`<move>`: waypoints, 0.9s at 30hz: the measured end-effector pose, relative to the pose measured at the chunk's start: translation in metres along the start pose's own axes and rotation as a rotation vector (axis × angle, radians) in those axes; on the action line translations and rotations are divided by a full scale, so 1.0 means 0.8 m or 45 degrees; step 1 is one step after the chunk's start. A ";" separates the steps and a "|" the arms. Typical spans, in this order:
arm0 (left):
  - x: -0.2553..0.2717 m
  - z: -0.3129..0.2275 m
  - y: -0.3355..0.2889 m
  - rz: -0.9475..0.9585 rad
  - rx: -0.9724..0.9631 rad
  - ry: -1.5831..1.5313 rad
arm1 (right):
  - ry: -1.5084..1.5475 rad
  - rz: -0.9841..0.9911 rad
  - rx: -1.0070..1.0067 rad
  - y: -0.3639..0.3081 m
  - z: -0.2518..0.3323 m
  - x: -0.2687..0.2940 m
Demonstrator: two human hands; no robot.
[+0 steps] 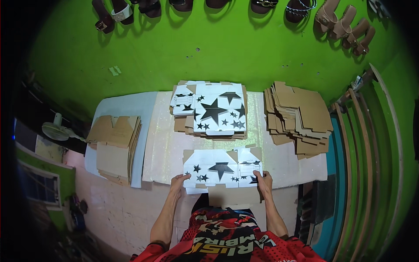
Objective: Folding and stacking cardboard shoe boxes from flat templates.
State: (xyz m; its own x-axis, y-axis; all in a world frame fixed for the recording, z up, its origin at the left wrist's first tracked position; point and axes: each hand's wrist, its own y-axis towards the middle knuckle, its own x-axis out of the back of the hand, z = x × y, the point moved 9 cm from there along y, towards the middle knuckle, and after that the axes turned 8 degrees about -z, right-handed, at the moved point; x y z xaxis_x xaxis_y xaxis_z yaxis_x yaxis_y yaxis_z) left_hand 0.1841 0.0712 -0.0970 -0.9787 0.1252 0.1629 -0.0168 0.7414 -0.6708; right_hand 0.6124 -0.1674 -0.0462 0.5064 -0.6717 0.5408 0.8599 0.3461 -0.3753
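Note:
Both hands grip a flat cardboard box blank (203,159), white with black stars and brown along its edges. It lies across the near edge of the table, and a plain brown flap hangs down toward my body. My left hand (177,180) pinches its left edge. On the right edge, my right hand (263,180) is closed with the thumb on top. Just beyond it is a stack of similar star-printed box blanks (201,120), with brown cardboard showing beneath.
Plain brown cut cardboard is piled on the table's right (301,105), and more folded brown cardboard (114,150) stands at the left. Sandals (216,3) line the green wall above. Wooden rails (354,144) rise at the right, and a fan (59,127) is at the left.

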 end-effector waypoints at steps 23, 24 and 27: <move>-0.193 -0.434 0.098 0.123 -1.596 1.563 | -0.798 -0.059 1.354 0.069 0.421 -0.216; -0.196 -0.433 0.108 0.173 -1.572 1.615 | -0.821 0.008 1.357 0.070 0.426 -0.232; -0.203 -0.437 0.137 0.209 -1.604 1.763 | -0.874 0.175 1.512 0.071 0.422 -0.271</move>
State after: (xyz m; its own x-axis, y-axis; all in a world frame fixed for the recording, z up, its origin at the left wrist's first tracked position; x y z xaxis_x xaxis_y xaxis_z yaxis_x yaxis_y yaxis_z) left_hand 0.4125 0.3630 0.0561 -0.1077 0.1329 0.9853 0.8185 0.5744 0.0120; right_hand 0.5734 0.2193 0.0696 0.2230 -0.2521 0.9416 0.1641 0.9619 0.2187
